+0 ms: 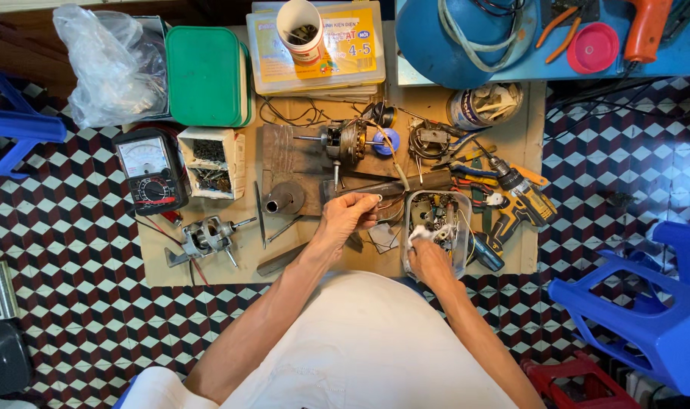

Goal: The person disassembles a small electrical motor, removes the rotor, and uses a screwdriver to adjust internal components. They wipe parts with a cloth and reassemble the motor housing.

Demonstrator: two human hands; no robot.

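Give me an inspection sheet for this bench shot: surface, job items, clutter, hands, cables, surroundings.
Surface: brown cardboard sheet laid on a patterned tile floor.
Job's things: clear plastic tub of small parts; thin wire piece at the left hand; bare fan motor on a wooden block.
Clutter: analog multimeter, second small motor, box of screws, cordless drill, green lidded box, white cup.
Hands: left hand pinches the wire piece; right hand reaches into the tub, fingers on something white.
Cables: black leads loose behind the motor.
Surroundings: blue plastic stool, plastic bag.
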